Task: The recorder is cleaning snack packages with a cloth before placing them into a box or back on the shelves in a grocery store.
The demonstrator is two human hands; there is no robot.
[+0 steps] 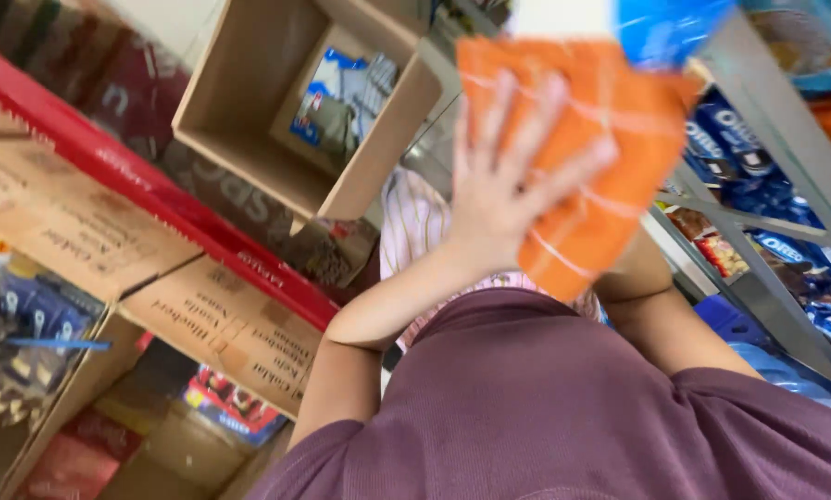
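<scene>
**A:** Where is the orange cloth (610,185) right now?

**B:** Up at the far right of the view, held in front of the shelf rack (758,268) that carries the blue biscuit packets (739,148). A blue packet (665,28) sits just above the cloth's top edge, and the two look to be touching.

**A:** And the hands?

**B:** The left hand (512,181) lies flat on the cloth's near face with the fingers spread. It's an open grip, pressing rather than pinching. The right forearm (656,306) runs up behind the cloth and the hand itself is hidden, so I can't tell what that grip is doing.

**A:** How would you handle this well?

**B:** I'd say the flat palm is the right idea, because a broad press stops the fabric bunching. The cloth looks soft and the picture is blurred, so I'd go slower and press evenly from both sides. I'd also mind the blue packet overhead, since a careless push could knock it.

**A:** Anything to the left?

**B:** There are open cardboard boxes (276,120) and a red rail (156,190), well apart from the hands.
</scene>
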